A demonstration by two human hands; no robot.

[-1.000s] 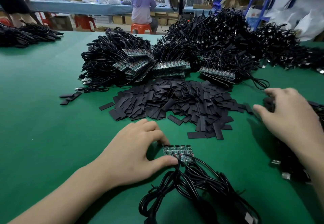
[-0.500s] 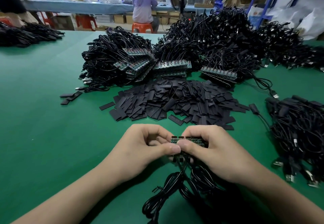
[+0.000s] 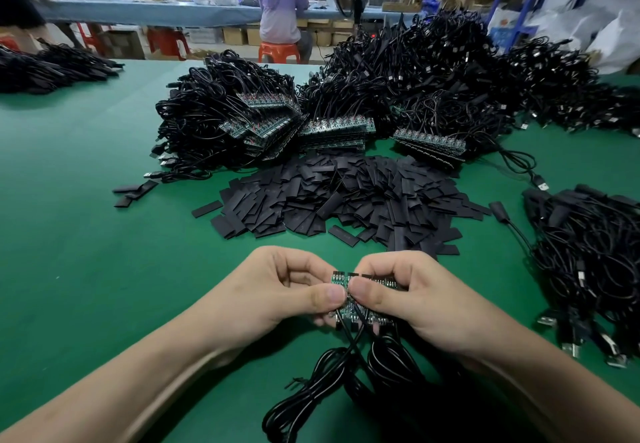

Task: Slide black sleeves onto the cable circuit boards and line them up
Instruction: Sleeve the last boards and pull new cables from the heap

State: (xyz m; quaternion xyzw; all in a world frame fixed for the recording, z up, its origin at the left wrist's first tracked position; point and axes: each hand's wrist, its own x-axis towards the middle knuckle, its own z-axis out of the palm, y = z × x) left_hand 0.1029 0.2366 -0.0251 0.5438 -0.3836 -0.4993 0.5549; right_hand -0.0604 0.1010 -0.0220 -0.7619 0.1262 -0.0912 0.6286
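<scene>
Since a second ago, the right hand [image 3: 415, 300] has come in from the far right, and it now meets the left hand [image 3: 277, 293] low at the centre of the green table [image 3: 86, 252].

At far left, a dark cable pile [image 3: 52, 68] lies along the table's back edge. A few stray sleeves [image 3: 133, 193] sit apart on the green surface.

The left hand's fingers are curled. Its thumb and forefinger pinch the left end of a short row of circuit boards [image 3: 341, 279], held near the table's front centre. The boards' black cables [image 3: 332, 373] trail toward the viewer in loops.

Behind the hands spreads a wide heap of flat black sleeves [image 3: 346, 196]. Behind that lie stacked boards [image 3: 332, 127] among bundled wires.

The right hand's thumb and curled fingers pinch the right end of the same row, and the two thumb tips meet. Further right, a cable tangle [image 3: 588, 262] rests on the table.
</scene>
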